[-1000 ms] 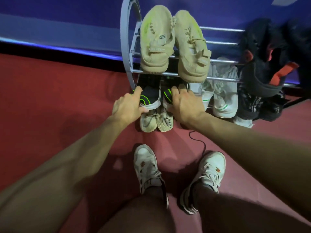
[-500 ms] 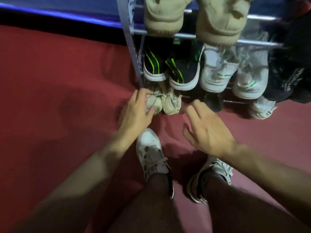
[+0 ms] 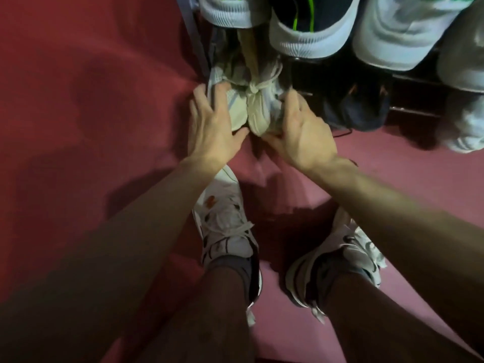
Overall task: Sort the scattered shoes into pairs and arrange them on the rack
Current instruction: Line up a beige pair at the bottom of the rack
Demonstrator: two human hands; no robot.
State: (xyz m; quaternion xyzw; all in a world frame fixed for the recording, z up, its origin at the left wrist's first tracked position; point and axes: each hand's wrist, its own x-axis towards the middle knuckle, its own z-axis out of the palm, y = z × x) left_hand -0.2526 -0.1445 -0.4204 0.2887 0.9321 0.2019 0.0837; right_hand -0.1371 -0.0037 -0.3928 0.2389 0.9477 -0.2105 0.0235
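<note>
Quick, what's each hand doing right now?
Left hand: open, fingers pressed on the left cream shoe.
Right hand: open, cupping the right cream shoe.

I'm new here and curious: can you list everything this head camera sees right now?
Cream shoes: two, pale cream, side by side on the bottom level, between the hands.
Dark shoes with green stripes: two, dark with white soles, level above.
White shoes: two partly in view, right of those.
Dark shoe: one, bottom level, right.
Rack: one, grey frame.
Floor: red.
Worn sneakers: two, white.
Left hand: on left cream shoe.
Right hand: on right cream shoe.
</note>
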